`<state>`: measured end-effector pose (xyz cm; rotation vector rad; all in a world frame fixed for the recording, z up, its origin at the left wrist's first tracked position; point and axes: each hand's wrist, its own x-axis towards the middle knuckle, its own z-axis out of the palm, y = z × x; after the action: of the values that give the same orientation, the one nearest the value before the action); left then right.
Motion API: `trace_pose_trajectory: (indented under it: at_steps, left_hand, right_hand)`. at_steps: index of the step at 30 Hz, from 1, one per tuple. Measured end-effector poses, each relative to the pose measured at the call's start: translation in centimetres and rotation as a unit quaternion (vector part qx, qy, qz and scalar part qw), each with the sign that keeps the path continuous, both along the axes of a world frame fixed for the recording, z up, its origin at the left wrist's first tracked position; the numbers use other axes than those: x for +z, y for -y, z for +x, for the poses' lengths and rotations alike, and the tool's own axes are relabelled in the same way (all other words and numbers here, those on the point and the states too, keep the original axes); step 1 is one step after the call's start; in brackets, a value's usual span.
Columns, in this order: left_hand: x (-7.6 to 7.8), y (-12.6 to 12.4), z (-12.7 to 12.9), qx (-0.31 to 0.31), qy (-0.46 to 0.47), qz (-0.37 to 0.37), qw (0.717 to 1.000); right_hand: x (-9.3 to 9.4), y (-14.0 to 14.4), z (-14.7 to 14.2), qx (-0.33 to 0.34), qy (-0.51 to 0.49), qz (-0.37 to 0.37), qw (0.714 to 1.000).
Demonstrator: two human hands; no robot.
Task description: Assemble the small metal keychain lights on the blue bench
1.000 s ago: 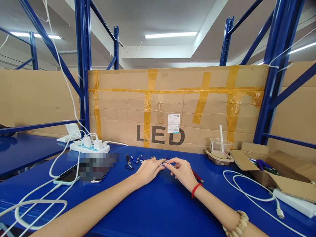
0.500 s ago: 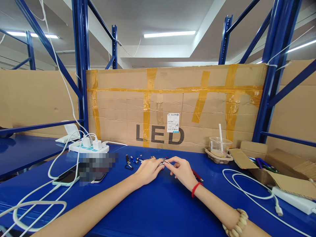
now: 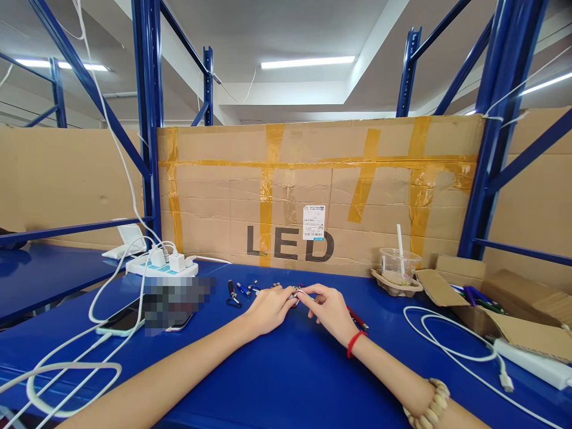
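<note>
Starting well left of the taped cardboard box point(image 3: 313, 190) marked LED, we see a white power strip point(image 3: 161, 266) with chargers plugged in, white cables point(image 3: 71, 369) looping over the blue shelf surface point(image 3: 286, 369), and a phone point(image 3: 121, 320) lying flat. Just in front of the box, a few small keychain parts point(image 3: 239, 290) lie scattered. Next comes our left hand point(image 3: 268, 308), fingers curled and pressed together on a small silvery metal piece point(image 3: 295, 294), which sits between both hands just in front of the box's lettering. Our right hand point(image 3: 329, 310) pinches that same piece from the other side, fingertips closed on it. We judge the piece light, stiff and rather slippery, best held by its ends with fingertips; its exact shape is too small to tell. A red pen point(image 3: 357, 320) lies beside the right wrist. Right of the box's label stands a clear plastic cup point(image 3: 399, 267) with a straw, then an open carton point(image 3: 487, 310).
</note>
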<state>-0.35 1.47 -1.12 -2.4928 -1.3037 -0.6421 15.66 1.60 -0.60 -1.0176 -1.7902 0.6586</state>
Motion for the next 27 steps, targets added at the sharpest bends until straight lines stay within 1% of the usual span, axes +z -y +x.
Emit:
trace_pose_trajectory:
  at_steps: [15,27]
  left_hand:
    - [0.06,0.16,0.05,0.009,-0.008,0.001,1.000]
    - [0.07,0.13,0.08,0.016,-0.016,0.000,1.000]
  right_hand:
    - [-0.09,0.04,-0.04,-0.001,0.005,0.010,1.000]
    - [-0.05,0.15,-0.06,-0.008,0.003,-0.002,1.000]
